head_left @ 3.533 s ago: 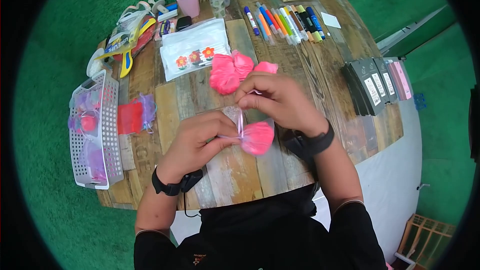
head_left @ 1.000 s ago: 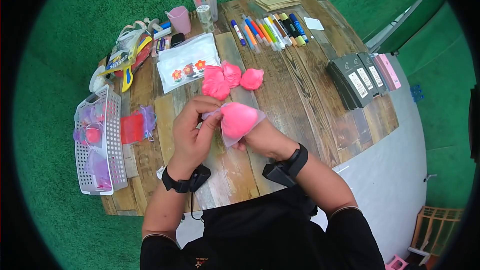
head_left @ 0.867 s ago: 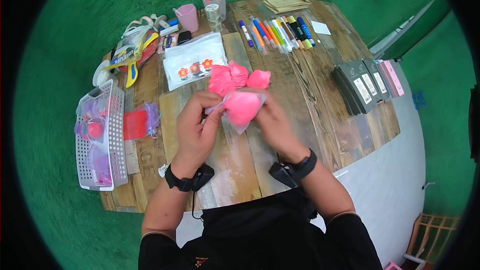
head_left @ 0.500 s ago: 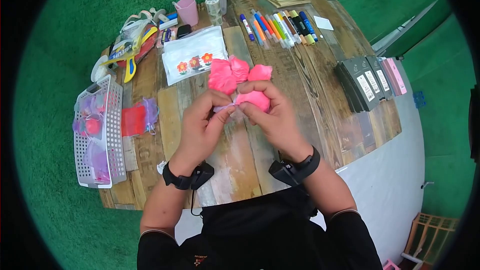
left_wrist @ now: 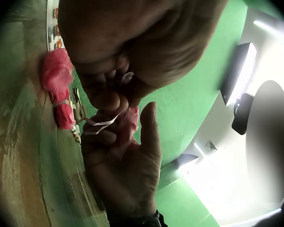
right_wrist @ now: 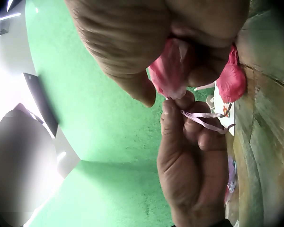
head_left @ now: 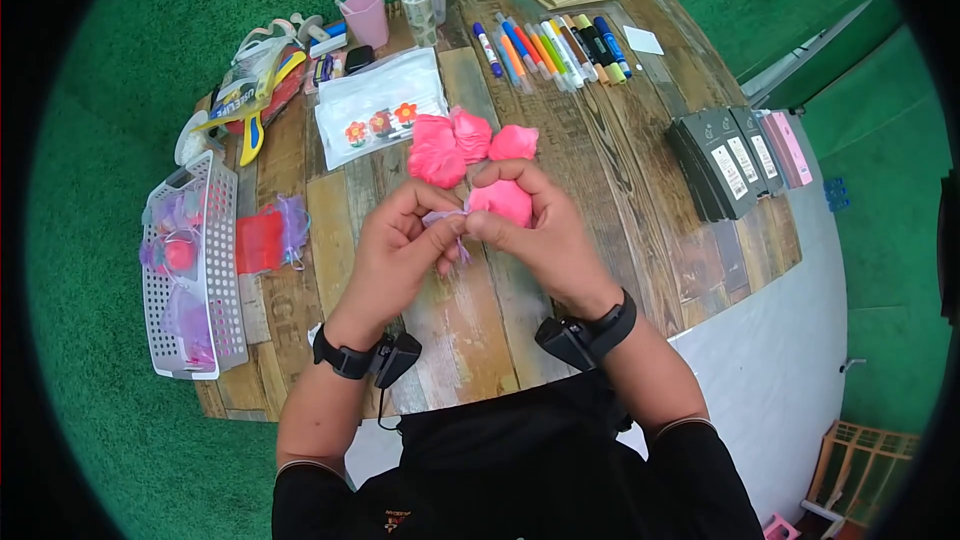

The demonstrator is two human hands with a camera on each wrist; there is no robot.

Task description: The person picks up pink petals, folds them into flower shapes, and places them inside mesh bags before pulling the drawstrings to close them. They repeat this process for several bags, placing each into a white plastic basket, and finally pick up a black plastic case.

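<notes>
Both hands meet above the table, in front of several pink bundles [head_left: 437,152]. The right hand [head_left: 548,240] curls its fingers and thumb round a round pink bundle in sheer wrapping [head_left: 500,203]. Beside it on the left, the left hand [head_left: 395,250] pinches the gathered purple neck [head_left: 443,216] of this bundle. Thin light ribbons [right_wrist: 206,115] hang from the neck across the left fingers in the right wrist view. Seen from the left wrist, the pink bundle [left_wrist: 128,124] lies between the right thumb and fingers.
A white basket [head_left: 225,285] with sheer pouches stands at the left, red and purple pouches [head_left: 261,242] beside it. Further back are a flower-print bag [head_left: 375,90], a pink cup [head_left: 365,18] and a row of markers [head_left: 560,52]. Dark boxes [head_left: 712,165] stand at the right.
The pink bundle, earlier hanging from the left hand with its sheer wrapping spread, is now within the right hand's grip. Since half a second ago, purple ribbon ends have come into view below the left fingers.
</notes>
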